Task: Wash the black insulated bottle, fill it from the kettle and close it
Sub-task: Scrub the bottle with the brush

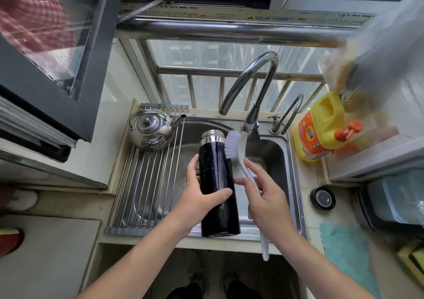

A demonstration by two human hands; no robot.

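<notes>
Black insulated bottle (pixel 216 184), uncapped, is held over the steel sink (pixel 275 154), with the left hand (pixel 199 193) wrapped around its middle. The right hand (pixel 263 197) grips a white dish brush (pixel 238 147), bristles against the bottle's neck. A steel kettle (pixel 151 130) sits at ten o'clock from the bottle on the drying rack (pixel 142 184).

A roll-up steel drying rack (pixel 146 184) lay across the left half of a stainless sink (pixel 276 152), beneath a tall curved faucet (pixel 252 69) with a smaller tap (pixel 291 111) just beside it. A yellow detergent jug (pixel 321 136) (orange pump, orange label) stood on the ledge to the right. A teal cloth (pixel 344 248) lay on the near counter, and red checked fabric (pixel 34 12) showed behind window glass at upper left.
</notes>
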